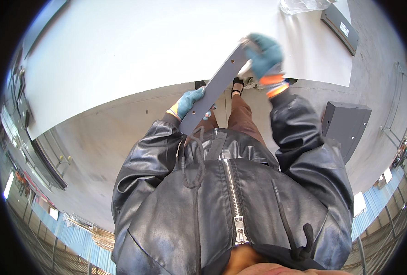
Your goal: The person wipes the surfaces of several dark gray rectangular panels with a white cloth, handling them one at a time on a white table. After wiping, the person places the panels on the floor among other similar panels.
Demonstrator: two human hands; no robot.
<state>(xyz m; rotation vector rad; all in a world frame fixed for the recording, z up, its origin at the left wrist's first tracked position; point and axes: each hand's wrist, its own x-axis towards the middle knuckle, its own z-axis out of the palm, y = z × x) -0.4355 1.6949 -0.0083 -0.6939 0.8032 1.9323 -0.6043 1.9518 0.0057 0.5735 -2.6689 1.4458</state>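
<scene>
A long flat grey board (215, 89) with small holes slants up and away in front of my body, over the near edge of a white table. My left hand (190, 101), in a blue-green work glove with an orange cuff, is closed round its nearer part. At the board's far end, my right hand (265, 55) wears a matching glove and is blurred by motion. Its fingers curl against that end, with a whitish, cloth-like piece (245, 70) showing under them. The fingertips are partly hidden.
The white table (134, 50) spreads ahead. On its far right are clear plastic wrapping (304, 5) and a dark grey panel (340, 30) with a label. A grey box-like piece (346, 126) stands on the floor at right. Dark panels (47, 162) and racks line the left.
</scene>
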